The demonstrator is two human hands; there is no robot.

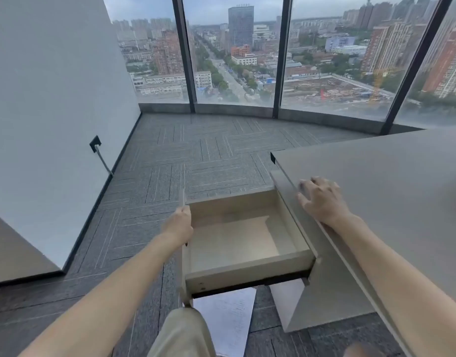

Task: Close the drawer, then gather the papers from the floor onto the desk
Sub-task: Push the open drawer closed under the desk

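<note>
A pale wooden drawer stands pulled far out of the grey desk, and its inside is bare. My left hand presses flat against the drawer's front panel, at its upper edge. My right hand rests with spread fingers on the desk's near left edge and holds nothing. A white printed paper lies on the carpet under the drawer, partly hidden by the drawer and by my knee.
Grey patterned carpet runs to a curved wall of floor-to-ceiling windows. A white wall with a socket and cable stands on the left. My knee in beige trousers is at the bottom.
</note>
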